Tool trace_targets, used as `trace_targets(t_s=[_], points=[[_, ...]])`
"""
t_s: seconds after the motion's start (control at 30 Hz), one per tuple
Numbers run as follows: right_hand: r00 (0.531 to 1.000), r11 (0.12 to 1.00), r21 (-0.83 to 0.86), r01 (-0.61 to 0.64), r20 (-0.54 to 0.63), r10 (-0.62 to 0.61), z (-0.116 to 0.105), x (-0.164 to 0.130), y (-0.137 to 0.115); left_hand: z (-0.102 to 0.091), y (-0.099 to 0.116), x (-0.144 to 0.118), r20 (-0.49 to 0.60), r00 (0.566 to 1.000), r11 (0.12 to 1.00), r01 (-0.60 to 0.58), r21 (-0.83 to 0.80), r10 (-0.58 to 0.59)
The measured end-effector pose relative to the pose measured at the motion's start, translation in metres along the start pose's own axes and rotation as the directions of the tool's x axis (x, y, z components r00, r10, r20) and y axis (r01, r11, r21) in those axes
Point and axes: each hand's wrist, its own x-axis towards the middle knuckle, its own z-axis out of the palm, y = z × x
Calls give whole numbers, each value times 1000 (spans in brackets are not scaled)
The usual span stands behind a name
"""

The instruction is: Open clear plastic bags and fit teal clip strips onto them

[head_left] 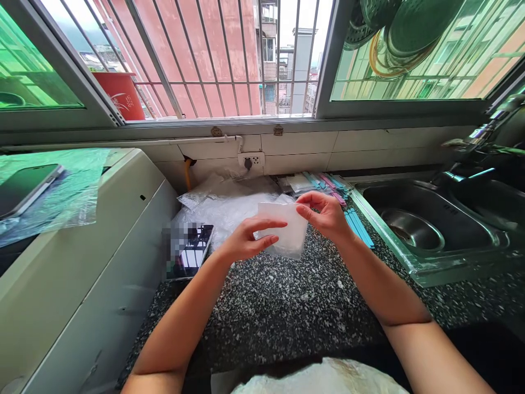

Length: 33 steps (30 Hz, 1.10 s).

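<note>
I have the right hand [328,218] pinching the upper right corner of a white pouch [289,238]; the left hand [246,239] overlaps its left side, grip unclear to me. The pouch is held over a dark speckled counter [283,312], clear plastic bags [229,210] behind, steel sink [414,268] rightward, barred window [246,83] beyond.

White packet [292,239]: left hand [248,241] and right hand [328,216] are covering parts of its edges.
Dark tablet [202,249]: I am noting pixelation masking its left side.
Phone [28,189]: running off left.
Faucet [478,134]: being cut at right.
Hanging kitchenware [422,27]: being cropped at top.
Red bucket [117,90]: I am finding its markings unreadably small.
</note>
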Motion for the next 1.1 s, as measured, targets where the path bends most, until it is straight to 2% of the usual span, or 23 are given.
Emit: trace_targets(t_s=[0.17, 0.33, 0.4, 0.5, 0.6, 0.67, 0.7, 0.77, 0.8, 0.93, 1.1], points=[[1000, 1000, -6, 10, 18, -10, -1, 0, 1, -1, 1, 0, -20, 1000, 999, 22, 30, -21], [999, 997, -69, 21, 28, -19, -4, 3, 1, 4, -2, 2, -51, 999, 994, 0, 107, 5], [1000, 991, -130, 12, -20, -15, -14, 5, 4, 9, -7, 2, -91, 996, 984, 2, 176, 14], [989, 960, -278, -27, -150, -16, -41, 7, 15, 17, -15, 2, -152, 988, 967, 12, 256, 28], [973, 876, -468, -112, -231, 1, -78, -2, 32, 22, -22, 2, -199, 980, 956, 31, 291, 28], [959, 786, -581, -212, -279, 53, -101, -15, 44, 23, -25, 2, -217, 976, 953, 45, 298, 21], [953, 717, -643, -271, -287, 102, -111, -23, 51, 24, -26, 3, -225, 974, 953, 59, 297, 10], [925, 519, -766, -379, -304, 226, -126, -39, 62, 25, -28, 4, -249, 968, 955, 98, 279, -27], [917, 479, -783, -396, -310, 250, -131, -47, 67, 26, -29, 5, -264, 963, 957, 125, 263, -53], [903, 384, -829, -407, -300, 309, -135, -72, 83, 29, -31, -2, -309, 935, 959, 230, 164, -171], [913, 294, -895, -336, -233, 335, -122, -89, 93, 34, -26, -36, -275, 903, 930, 362, 70, -330]])
